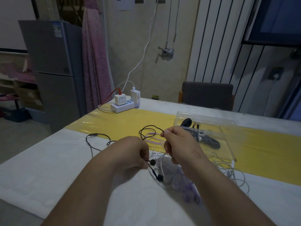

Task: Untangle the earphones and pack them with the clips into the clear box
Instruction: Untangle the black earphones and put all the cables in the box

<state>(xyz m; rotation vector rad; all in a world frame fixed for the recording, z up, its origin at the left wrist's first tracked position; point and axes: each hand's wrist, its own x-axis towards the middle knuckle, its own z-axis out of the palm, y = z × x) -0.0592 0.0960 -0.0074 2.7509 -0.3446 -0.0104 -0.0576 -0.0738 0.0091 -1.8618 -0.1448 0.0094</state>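
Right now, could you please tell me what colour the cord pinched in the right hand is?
Black; the cord shows best in the head view.

Hidden and unclear parts

The left hand (132,152) covers its own fingertips and the stretch of black cord (97,134) passing through it. The right hand (179,144) hides part of the clear box (228,128), whose dark contents are too murky to identify. The purple earphones (190,191) are blurred; both forearms run off the bottom edge.
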